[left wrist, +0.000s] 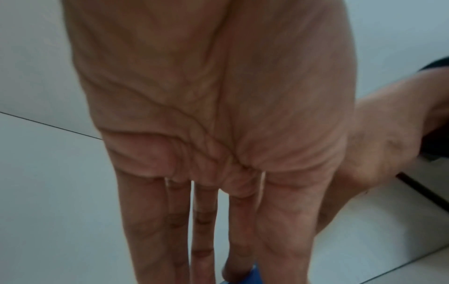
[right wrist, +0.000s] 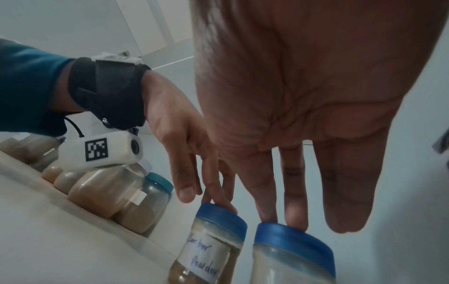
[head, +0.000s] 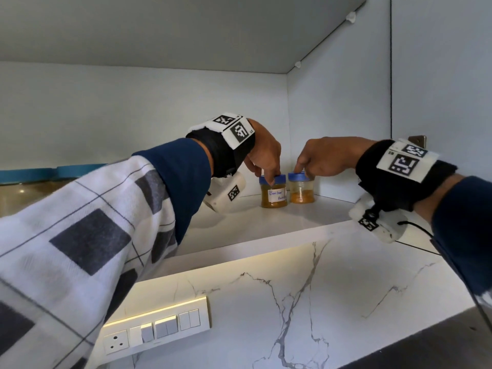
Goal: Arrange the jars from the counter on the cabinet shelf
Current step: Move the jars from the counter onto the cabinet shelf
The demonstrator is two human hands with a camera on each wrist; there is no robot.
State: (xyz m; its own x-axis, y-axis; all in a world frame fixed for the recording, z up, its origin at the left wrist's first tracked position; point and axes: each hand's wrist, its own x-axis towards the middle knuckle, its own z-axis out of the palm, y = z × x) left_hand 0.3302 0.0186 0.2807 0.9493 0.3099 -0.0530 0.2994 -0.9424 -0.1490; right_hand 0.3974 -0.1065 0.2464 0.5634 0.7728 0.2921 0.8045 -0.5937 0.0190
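Two small clear jars with blue lids stand side by side at the back right of the cabinet shelf [head: 279, 225]. The labelled jar [head: 273, 194] holds orange-brown powder, and the plain jar [head: 301, 189] is on its right. My left hand [head: 267, 166] reaches down with straight fingers whose tips touch the labelled jar's lid [right wrist: 219, 216]; its thumb hangs beside the lid. My right hand [head: 319, 158] also has straight fingers, which rest on the plain jar's lid [right wrist: 291, 242]. In the left wrist view only the palm of the left hand [left wrist: 218, 221] and a sliver of blue lid [left wrist: 250, 273] show.
Several larger jars of pale powder [right wrist: 109, 192], one with a teal lid [right wrist: 157, 182], stand further left on the shelf. The cabinet's side wall [head: 338, 115] is just right of the two jars. An upper shelf [head: 186, 30] is overhead. A switch panel [head: 157, 328] is on the marble wall below.
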